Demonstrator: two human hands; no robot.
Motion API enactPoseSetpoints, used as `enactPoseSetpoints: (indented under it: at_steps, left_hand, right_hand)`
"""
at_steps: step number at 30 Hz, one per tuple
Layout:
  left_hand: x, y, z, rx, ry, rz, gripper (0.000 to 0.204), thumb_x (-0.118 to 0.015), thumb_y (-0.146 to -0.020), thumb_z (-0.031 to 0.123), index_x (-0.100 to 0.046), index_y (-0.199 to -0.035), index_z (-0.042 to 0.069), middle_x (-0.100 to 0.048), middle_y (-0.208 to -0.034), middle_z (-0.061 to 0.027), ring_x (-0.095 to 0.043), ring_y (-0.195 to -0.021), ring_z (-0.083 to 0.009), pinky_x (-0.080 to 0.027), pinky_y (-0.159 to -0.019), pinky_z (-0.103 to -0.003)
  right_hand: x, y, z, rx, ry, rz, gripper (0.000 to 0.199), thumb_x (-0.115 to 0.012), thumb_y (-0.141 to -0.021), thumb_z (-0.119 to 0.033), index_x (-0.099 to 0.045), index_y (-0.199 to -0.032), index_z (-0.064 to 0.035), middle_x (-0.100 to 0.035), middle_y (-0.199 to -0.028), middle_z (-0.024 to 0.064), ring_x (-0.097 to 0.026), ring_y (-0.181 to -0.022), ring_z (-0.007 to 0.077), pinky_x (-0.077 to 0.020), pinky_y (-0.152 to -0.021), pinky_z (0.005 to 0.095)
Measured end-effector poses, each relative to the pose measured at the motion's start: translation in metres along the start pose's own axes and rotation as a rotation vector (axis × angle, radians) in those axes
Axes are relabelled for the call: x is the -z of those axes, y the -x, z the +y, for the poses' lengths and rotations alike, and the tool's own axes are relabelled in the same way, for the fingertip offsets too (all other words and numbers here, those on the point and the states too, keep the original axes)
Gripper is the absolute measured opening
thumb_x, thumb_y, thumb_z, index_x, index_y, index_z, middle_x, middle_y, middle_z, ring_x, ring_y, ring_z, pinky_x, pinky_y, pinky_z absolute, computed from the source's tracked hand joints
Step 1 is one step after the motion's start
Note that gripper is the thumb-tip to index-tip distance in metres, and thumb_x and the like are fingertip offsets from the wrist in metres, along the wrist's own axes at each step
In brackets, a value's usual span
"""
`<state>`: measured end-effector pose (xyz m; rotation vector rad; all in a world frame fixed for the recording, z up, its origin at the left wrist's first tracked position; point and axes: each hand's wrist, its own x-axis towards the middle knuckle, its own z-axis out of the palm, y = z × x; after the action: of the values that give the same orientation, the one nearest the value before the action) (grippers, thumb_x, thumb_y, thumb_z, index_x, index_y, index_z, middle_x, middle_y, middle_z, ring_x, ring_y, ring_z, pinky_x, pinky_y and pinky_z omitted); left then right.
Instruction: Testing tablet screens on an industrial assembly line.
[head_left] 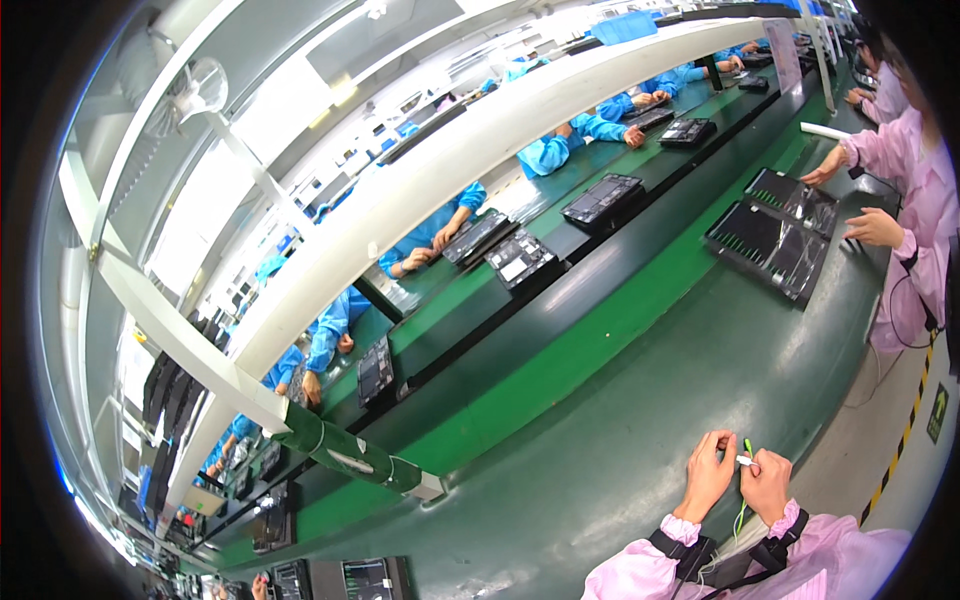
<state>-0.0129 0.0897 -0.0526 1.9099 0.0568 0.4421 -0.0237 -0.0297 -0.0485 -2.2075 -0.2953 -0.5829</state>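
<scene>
Both my hands are at the lower right, close together over the near edge of the green bench [560, 480]. My right hand [768, 485] is closed on a small white connector [743, 460] that pokes out towards the other hand. Fingers bent and pressed together, my left hand [708, 472] is at the connector's left; what its fingertips hold is hidden. A thin green-yellow cable [740, 522] hangs below the hands, and a bright green piece shows just above them. Black straps [690, 552] wrap both wrists over pink sleeves.
A co-worker in pink [925, 190] reaches over a black tray [770, 250] at the right. Beyond the bench runs a conveyor [500, 345] carrying open laptop bodies [522, 258]. People in blue sit across it. A green-wrapped post [350, 455] and white beam stand at left.
</scene>
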Motion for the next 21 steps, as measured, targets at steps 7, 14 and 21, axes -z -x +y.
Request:
enactPoseSetpoints:
  at_steps: [7, 14, 21]
  left_hand:
    - [0.002, 0.000, -0.002, -0.018, -0.046, 0.022, 0.014, -0.061, -0.085, 0.014, -0.059, -0.091, 0.002, -0.062, -0.081, -0.0120, -0.062, -0.072, -0.0223, -0.048, -0.066, -0.032]
    - [0.011, 0.001, 0.002, -0.027, -0.104, 0.047, 0.015, -0.063, -0.084, 0.014, -0.061, -0.090, 0.001, -0.063, -0.080, -0.0107, -0.061, -0.072, -0.0180, -0.049, -0.068, -0.029]
    - [0.023, 0.000, 0.002, 0.093, -0.116, 0.053, 0.016, -0.062, -0.085, 0.016, -0.061, -0.089, 0.001, -0.064, -0.079, -0.0063, -0.057, -0.071, -0.0123, -0.047, -0.067, -0.026]
  right_hand:
    - [-0.001, 0.003, 0.001, 0.011, -0.044, 0.015, 0.029, -0.061, -0.069, -0.002, -0.036, -0.053, -0.0029, -0.042, -0.049, 0.0152, -0.046, -0.045, 0.0354, -0.0311, -0.044, 0.0434]
    - [0.002, -0.001, -0.009, -0.204, -0.266, 0.095, 0.030, -0.058, -0.079, -0.002, -0.034, -0.062, -0.0015, -0.035, -0.049, 0.0148, -0.041, -0.041, 0.0324, -0.0275, -0.043, 0.0387]
    - [0.036, -0.072, 0.034, -0.297, -0.350, 0.341, 0.022, -0.048, -0.090, -0.011, -0.039, -0.073, -0.0018, -0.061, -0.065, 0.0133, -0.059, -0.056, 0.0220, -0.0421, -0.051, 0.0336]
